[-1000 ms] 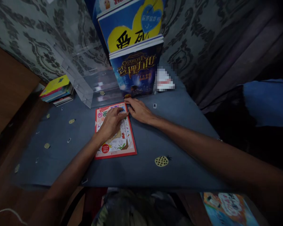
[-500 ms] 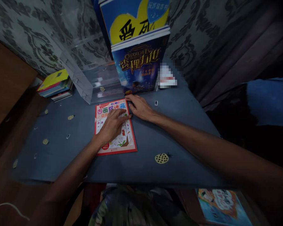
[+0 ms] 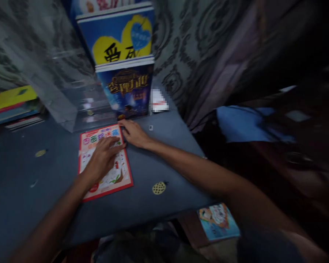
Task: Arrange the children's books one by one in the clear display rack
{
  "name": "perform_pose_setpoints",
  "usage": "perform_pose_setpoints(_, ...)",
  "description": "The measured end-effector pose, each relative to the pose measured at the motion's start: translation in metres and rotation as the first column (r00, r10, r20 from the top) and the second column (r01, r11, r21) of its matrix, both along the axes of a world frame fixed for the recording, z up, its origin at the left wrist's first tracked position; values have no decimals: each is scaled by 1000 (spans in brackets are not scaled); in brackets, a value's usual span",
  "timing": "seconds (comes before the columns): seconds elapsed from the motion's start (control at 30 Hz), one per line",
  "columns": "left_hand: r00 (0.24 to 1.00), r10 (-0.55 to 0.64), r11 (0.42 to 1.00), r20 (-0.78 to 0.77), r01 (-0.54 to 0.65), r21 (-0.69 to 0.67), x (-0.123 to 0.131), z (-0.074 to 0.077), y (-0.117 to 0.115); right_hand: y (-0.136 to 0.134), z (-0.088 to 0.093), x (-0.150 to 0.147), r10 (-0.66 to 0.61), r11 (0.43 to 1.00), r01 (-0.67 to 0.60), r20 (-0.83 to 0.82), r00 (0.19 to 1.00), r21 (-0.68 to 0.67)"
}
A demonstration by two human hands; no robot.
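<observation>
A red-bordered picture book (image 3: pixel 120 180) with coloured Chinese characters lies flat on the grey-blue table. Across its cover rests my left hand (image 3: pixel 104 156), fingers stretched out and thumb apart, pointing to the right. My right hand (image 3: pixel 135 134) is at the upper right corner of the book, its fingertips at the edge and the palm over the tablecloth; its fingers are loosely extended. Just behind them stands a dark blue book with gold lettering (image 3: pixel 131 91), the front one of several upright books in a clear stand.
Behind the dark book stands a blue book with a yellow heart (image 3: pixel 112 38). The clear acrylic stand (image 3: pixel 68 113) extends left, beside a stack of books (image 3: pixel 13 104). A blurred white item (image 3: pixel 159 100) sits right of the stand. Below the table edge (image 3: pixel 142 224) lies another book (image 3: pixel 219 221).
The view has turned to the right, so everything sits further left in the picture. Both hands keep their places on and beside the red-bordered book.
</observation>
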State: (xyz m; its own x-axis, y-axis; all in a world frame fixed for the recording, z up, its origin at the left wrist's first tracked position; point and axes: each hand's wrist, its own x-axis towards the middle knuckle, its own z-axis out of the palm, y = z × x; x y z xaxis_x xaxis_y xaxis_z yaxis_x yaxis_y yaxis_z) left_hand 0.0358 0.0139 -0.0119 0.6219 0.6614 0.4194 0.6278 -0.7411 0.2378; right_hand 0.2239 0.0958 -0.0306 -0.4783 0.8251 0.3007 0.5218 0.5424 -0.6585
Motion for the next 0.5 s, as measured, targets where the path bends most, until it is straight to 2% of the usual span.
perform_pose_setpoints(0.5, 999, -36, 998, -22, 37, 60, -2, -4, 5, -3, 10, 3, -11, 1000, 8, 107, 994, 23)
